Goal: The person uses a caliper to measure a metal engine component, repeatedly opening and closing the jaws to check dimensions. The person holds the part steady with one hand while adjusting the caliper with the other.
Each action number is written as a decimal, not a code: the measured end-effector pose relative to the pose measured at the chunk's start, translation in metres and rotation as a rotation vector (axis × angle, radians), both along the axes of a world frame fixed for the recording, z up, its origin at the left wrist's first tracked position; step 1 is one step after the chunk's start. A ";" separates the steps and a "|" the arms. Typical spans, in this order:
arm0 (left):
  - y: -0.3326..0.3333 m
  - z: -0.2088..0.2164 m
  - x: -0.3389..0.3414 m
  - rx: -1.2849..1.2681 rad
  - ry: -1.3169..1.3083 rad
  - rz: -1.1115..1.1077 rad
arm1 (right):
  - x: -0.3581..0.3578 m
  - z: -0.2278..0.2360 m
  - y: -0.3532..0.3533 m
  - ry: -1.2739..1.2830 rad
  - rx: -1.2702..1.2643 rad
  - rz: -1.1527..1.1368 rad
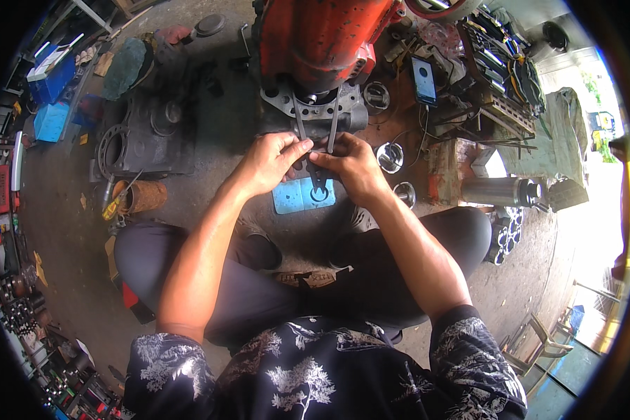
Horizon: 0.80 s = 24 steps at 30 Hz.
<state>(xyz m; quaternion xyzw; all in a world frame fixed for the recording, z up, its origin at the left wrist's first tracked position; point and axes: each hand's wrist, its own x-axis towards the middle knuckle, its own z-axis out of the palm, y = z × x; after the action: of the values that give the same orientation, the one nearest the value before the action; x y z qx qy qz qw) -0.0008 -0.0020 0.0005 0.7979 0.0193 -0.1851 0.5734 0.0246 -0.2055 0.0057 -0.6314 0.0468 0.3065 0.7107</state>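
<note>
Both my hands meet in front of me, below the red machine housing (322,45). They grip a plier-like tool (333,124) with two long grey arms that point away from me. My left hand (271,162) pinches it from the left with thumb and fingers. My right hand (355,166) closes on it from the right. The tool's dark end points back toward me, with a dark ring (320,194) at its tip. Whether the ring is held by the tip cannot be told. Beneath lies a light blue booklet or sheet (291,197). My fingers hide the tool's middle.
A flat metal flange (280,102) lies under the red housing. Pistons (390,157) stand to the right, near a phone (424,80) and a steel flask (497,191). An engine block (150,136) and a rusty can (147,197) are on the left. Tools fill a rack at upper right.
</note>
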 end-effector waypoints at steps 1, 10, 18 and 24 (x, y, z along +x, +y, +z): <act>0.000 0.000 -0.001 0.000 0.003 0.003 | 0.000 0.000 0.000 0.000 0.015 0.003; 0.001 -0.002 0.000 0.002 -0.006 -0.003 | -0.001 0.002 0.000 0.010 0.008 0.004; 0.000 -0.001 -0.001 -0.004 -0.005 0.002 | 0.000 0.002 -0.002 -0.015 0.011 0.015; 0.000 0.000 -0.001 -0.001 0.003 0.006 | 0.000 0.004 -0.001 -0.002 0.010 0.018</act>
<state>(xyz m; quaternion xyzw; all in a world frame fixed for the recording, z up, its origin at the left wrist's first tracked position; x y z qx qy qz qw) -0.0014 -0.0021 0.0002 0.7972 0.0223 -0.1845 0.5744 0.0245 -0.2066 0.0093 -0.6285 0.0387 0.3126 0.7111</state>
